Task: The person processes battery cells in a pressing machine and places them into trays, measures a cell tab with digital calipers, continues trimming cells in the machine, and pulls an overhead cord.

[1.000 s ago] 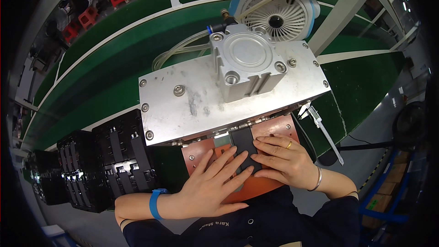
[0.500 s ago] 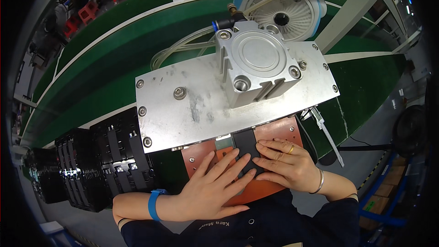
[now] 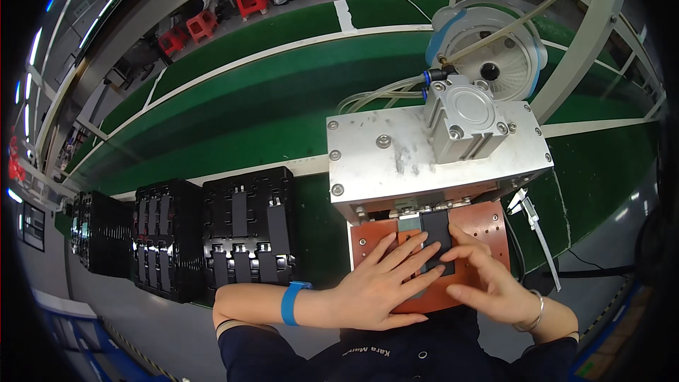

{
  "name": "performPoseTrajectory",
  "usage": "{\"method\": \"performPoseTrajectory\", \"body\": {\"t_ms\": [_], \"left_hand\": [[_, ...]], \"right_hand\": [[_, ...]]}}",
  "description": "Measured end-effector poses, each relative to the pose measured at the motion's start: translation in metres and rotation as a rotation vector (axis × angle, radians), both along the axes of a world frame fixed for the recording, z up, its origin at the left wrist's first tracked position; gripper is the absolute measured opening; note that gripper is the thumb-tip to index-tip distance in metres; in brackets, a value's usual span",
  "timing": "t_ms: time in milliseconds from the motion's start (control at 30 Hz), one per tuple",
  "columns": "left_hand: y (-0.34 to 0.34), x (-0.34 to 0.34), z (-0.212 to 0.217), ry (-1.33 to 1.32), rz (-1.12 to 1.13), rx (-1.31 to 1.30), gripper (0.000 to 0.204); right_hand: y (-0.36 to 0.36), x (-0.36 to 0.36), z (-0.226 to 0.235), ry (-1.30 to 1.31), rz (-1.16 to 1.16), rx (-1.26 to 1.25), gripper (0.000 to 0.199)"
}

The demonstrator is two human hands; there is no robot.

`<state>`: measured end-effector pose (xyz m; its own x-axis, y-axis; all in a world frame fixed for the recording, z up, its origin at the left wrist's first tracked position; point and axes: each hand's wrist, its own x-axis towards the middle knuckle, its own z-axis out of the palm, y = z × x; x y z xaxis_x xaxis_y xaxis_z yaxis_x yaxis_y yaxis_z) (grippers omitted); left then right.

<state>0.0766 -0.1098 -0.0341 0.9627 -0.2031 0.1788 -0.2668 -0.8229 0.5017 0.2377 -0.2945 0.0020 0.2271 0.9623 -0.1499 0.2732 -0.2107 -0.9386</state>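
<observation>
A flat dark grey strip [image 3: 436, 226] lies on the reddish-orange plate [image 3: 488, 230], its far end at the mouth of a metal press [image 3: 375, 170]. My left hand [image 3: 378, 291] is spread flat with fingertips resting on the strip's left side and on the orange block beside it. At the strip's right edge is my right hand [image 3: 488, 279], its thumb and fingers apart and curved, the fingertips close to or touching the strip. A pale greenish piece [image 3: 409, 223] sits left of the strip, partly under the press. Nothing is gripped in either hand.
Stacks of black trays [image 3: 247, 223] holding similar dark strips stand on the green table [image 3: 297, 127] at left. A caliper [image 3: 535, 230] lies right of the press. Behind are air hoses [image 3: 382, 95], a fan [image 3: 523, 64] and a frame post [image 3: 580, 49]. Red stools [image 3: 251, 0] stand beyond.
The view has swung left and the press appears smaller and farther right. My right hand has lifted its fingers off the strip and opened; my left hand stays spread on it.
</observation>
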Motion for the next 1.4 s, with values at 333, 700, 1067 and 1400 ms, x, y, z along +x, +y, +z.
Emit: {"method": "performPoseTrajectory", "body": {"t_ms": [333,700,1067,1400], "left_hand": [[0.003,0.000,0.009,-0.292,0.111,-0.125,0.052],[0.024,-0.023,0.032,0.154,0.317,-0.870,0.021],[0.225,-0.178,-0.034,-0.451,1.414,-0.339,0.020],[0.208,-0.174,-0.040,-0.035,1.494,0.044,0.036]], "right_hand": [[0.041,0.029,-0.008,0.273,-0.322,-0.098,0.017],[0.039,-0.024,0.008,0.253,-0.119,0.244,0.017],[0.150,-0.057,0.005,-0.815,0.560,0.585,0.011],[0.259,-0.107,-0.078,-1.577,0.673,0.652,0.026]]}}
